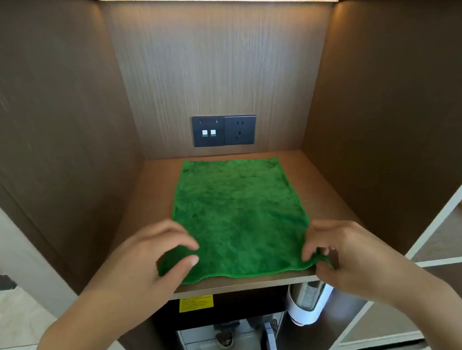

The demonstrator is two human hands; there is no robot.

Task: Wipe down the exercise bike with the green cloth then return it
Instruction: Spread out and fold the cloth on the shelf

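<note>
Green cloth (238,218) flat on shelf (328,194), left hand (146,267) pinching near corner, right hand (349,251) pinching other.

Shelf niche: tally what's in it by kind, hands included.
Green cloth: 1
Hands gripping the cloth's near corners: 2, left hand and right hand
Dark wall plates: 2, switch plate and socket plate
Total: 5

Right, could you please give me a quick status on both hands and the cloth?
Left hand pinching near-left corner. Right hand pinching near-right corner. Green cloth spread flat on wooden shelf. Nothing in the way.
</note>
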